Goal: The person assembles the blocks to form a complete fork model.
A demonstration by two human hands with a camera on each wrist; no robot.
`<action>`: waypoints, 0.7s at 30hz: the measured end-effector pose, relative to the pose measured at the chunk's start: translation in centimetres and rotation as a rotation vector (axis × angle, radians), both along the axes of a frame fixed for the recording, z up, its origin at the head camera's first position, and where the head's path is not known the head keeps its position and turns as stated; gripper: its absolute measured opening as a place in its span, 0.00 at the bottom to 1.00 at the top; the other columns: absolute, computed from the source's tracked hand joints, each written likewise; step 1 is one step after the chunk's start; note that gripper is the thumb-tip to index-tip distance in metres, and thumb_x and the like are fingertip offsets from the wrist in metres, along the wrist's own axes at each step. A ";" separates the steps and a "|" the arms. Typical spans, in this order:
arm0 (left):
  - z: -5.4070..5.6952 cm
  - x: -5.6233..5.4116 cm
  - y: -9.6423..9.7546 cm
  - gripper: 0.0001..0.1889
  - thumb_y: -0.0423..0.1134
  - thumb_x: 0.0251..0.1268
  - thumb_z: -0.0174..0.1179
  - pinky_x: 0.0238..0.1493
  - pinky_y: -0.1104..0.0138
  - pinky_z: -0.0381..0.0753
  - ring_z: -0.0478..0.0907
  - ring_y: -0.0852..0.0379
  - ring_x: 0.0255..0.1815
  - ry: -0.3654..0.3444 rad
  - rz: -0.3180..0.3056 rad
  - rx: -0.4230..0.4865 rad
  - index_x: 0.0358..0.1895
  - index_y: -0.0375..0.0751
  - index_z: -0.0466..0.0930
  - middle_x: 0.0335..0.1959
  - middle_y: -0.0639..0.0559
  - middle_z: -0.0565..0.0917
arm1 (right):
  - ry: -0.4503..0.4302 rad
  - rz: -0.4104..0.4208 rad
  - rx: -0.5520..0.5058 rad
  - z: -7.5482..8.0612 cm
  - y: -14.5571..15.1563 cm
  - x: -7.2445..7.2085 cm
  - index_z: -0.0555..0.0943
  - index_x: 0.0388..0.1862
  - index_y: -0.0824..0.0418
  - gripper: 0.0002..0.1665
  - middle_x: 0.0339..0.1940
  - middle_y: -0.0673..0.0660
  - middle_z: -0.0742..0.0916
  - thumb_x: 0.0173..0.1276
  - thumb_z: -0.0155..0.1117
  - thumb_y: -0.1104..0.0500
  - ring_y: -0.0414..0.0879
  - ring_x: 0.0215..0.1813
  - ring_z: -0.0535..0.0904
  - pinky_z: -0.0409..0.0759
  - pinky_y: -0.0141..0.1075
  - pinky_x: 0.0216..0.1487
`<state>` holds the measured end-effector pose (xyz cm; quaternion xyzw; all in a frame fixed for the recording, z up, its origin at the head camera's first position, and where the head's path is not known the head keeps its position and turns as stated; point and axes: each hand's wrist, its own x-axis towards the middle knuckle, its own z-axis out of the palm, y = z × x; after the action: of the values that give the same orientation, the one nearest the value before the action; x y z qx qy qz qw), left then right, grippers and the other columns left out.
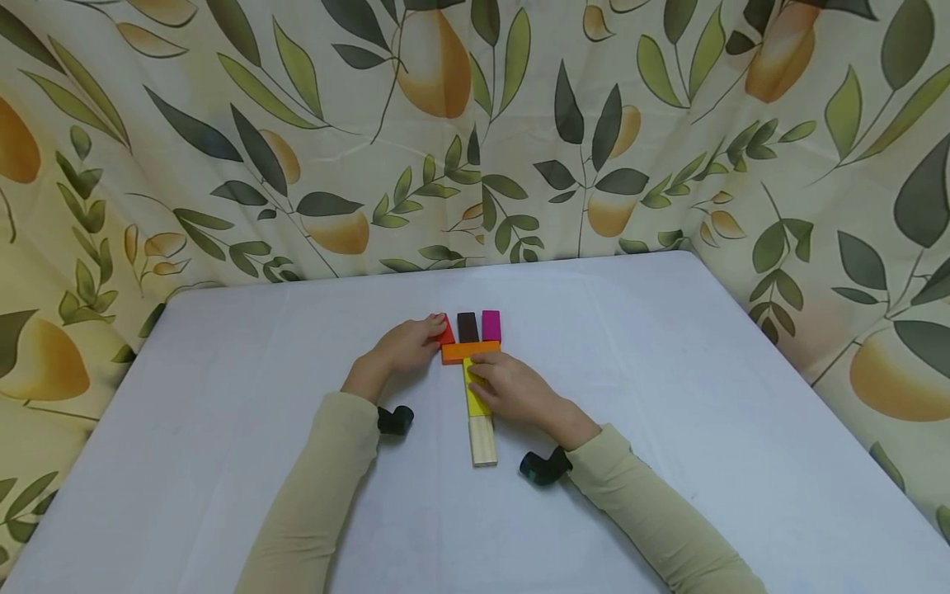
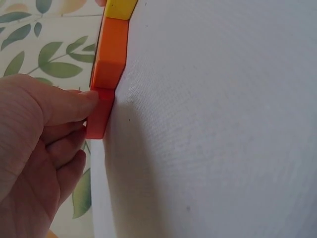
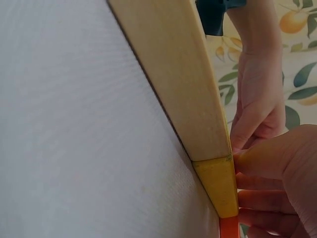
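Between the thumb and fingers of my left hand [image 1: 406, 343] is a red block [image 2: 100, 116], held at the left end of an orange block [image 1: 456, 355]. My right hand [image 1: 519, 389] lies across a yellow block [image 1: 475, 403], its thumb and fairly straight fingers touching the top. That yellow block runs toward me from under the orange one, and a plain wooden block [image 1: 482, 441] continues the line. Beyond the orange block stand a black block [image 1: 467, 327] and a magenta block [image 1: 491, 325]. Fingers partly cover the red and yellow blocks.
A white cloth [image 1: 631, 346] covers the table under the blocks. Patterned leaf-and-fruit fabric [image 1: 482, 190] hangs behind the far edge and along both sides. Black wrist devices [image 1: 396, 421] sit beside both sleeves, close to the tabletop.
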<state>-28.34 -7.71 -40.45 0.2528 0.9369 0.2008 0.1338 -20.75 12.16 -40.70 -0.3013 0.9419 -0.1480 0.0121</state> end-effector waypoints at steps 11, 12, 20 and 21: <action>-0.1 -0.1 0.0 0.25 0.38 0.68 0.51 0.66 0.60 0.54 0.53 0.55 0.70 0.000 0.000 0.005 0.67 0.40 0.61 0.69 0.52 0.59 | 0.009 0.000 0.005 -0.1 0.0 -0.1 0.80 0.51 0.64 0.20 0.53 0.58 0.80 0.63 0.62 0.55 0.48 0.56 0.74 0.72 0.38 0.55; -0.1 -0.1 0.0 0.25 0.38 0.68 0.51 0.66 0.60 0.54 0.53 0.55 0.70 0.001 -0.001 0.005 0.67 0.40 0.61 0.69 0.52 0.59 | 0.008 0.001 0.006 -0.1 0.0 0.0 0.80 0.51 0.64 0.20 0.53 0.58 0.80 0.63 0.62 0.54 0.48 0.56 0.74 0.72 0.38 0.55; -0.4 -0.3 0.0 0.24 0.38 0.68 0.51 0.66 0.60 0.54 0.53 0.56 0.69 0.005 0.008 0.007 0.66 0.41 0.61 0.68 0.54 0.59 | 0.018 0.008 0.006 0.0 0.0 0.0 0.80 0.51 0.63 0.20 0.53 0.58 0.80 0.63 0.62 0.55 0.48 0.56 0.75 0.72 0.38 0.55; -0.5 -0.3 0.0 0.24 0.38 0.68 0.51 0.66 0.60 0.54 0.53 0.56 0.69 0.009 0.005 0.007 0.66 0.41 0.61 0.68 0.53 0.59 | 0.023 0.009 0.009 0.0 0.0 0.0 0.81 0.51 0.64 0.20 0.53 0.57 0.80 0.63 0.62 0.55 0.48 0.55 0.75 0.73 0.38 0.55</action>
<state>-28.68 -7.72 -40.91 0.2517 0.9374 0.2034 0.1283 -20.75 12.14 -40.73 -0.3073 0.9412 -0.1404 0.0034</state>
